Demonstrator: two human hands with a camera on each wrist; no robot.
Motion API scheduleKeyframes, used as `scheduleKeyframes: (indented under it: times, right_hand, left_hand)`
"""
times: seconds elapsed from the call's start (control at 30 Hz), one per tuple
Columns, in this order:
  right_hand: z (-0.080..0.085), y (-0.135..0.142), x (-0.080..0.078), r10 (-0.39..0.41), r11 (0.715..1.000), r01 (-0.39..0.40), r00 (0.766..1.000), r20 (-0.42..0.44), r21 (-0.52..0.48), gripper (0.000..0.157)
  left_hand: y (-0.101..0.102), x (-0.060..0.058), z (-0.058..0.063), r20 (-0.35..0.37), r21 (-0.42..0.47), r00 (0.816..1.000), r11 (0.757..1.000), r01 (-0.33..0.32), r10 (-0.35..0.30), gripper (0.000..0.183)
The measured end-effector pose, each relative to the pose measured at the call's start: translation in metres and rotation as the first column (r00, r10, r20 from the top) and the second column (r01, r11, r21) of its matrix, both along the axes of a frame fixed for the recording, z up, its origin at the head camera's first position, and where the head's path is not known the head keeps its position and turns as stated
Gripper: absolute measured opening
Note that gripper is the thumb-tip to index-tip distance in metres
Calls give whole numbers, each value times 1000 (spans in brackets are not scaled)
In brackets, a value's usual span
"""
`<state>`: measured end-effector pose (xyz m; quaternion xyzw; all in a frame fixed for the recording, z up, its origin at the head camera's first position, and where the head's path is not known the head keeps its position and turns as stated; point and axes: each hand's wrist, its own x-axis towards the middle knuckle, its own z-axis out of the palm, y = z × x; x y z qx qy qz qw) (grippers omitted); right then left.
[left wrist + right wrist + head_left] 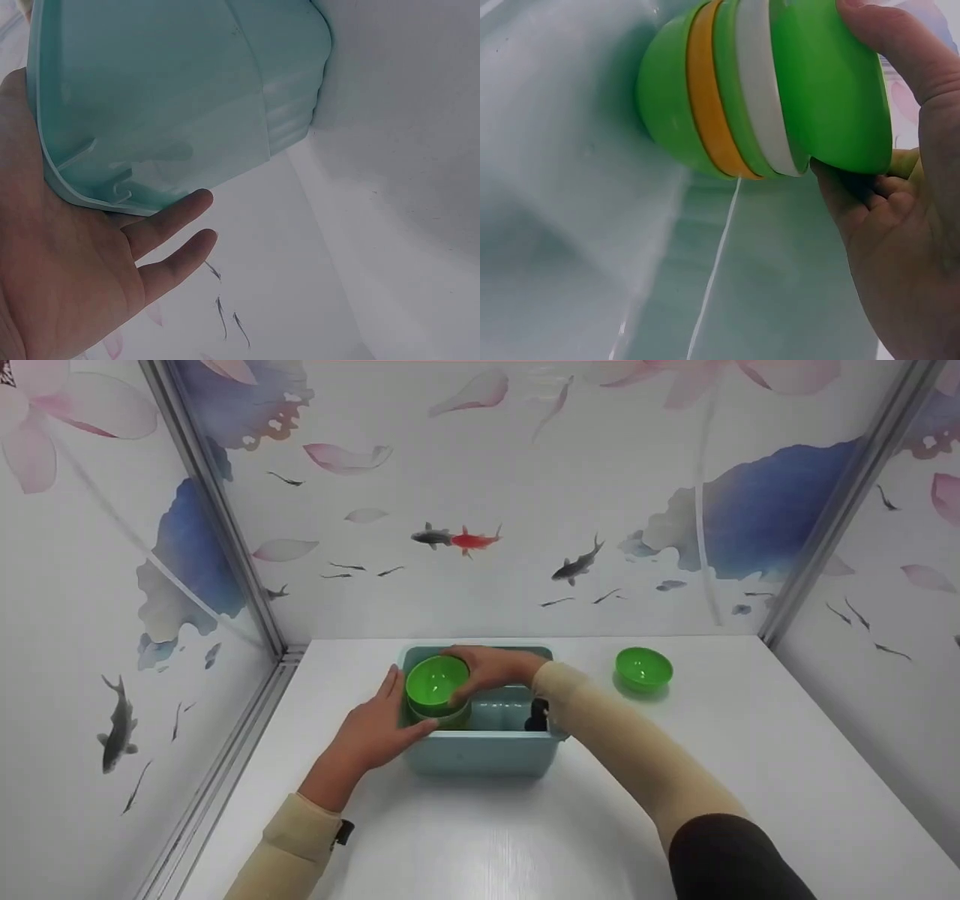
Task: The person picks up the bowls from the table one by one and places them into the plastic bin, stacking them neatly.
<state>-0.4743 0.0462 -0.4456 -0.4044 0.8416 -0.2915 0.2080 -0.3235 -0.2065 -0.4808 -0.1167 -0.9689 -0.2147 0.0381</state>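
A pale teal plastic bin (480, 755) stands on the white table. Inside it, at the left, is a stack of nested bowls in green, orange (712, 90) and white (761, 82). My right hand (491, 666) pinches a small green bowl (435, 682) by its rim, thumb on one side and fingers on the other. In the right wrist view this bowl (832, 90) sits tilted at the top of the stack. My left hand (379, 727) rests at the bin's front left corner, thumb over the front rim, straight fingers along the outer side wall (165, 90).
Another green bowl (643, 669) stands alone on the table to the right of the bin. White panels printed with fish and petals (480, 585) rise behind and at both sides. Metal frame posts (217, 510) mark the corners.
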Motion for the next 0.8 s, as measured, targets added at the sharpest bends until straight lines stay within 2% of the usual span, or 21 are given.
scheduleKeyframes:
  times: [0.13, 0.37, 0.8]
  right_hand:
    - [0, -1, 1, 2, 1000, -2, 1000, 8, -9, 104]
    - [-4, -5, -1, 65, 998, -65, 998, -19, -18, 93]
    - [-12, -8, -2, 52, 995, -50, 998, -21, 87, 95]
  left_hand:
    - [0, 1, 0, 0, 10, 1000, 1000, 3, -3, 117]
    - [-1, 1, 0, -7, 9, 1000, 1000, 16, -16, 116]
    - [-1, 1, 1, 6, 3, 1000, 1000, 12, -12, 117]
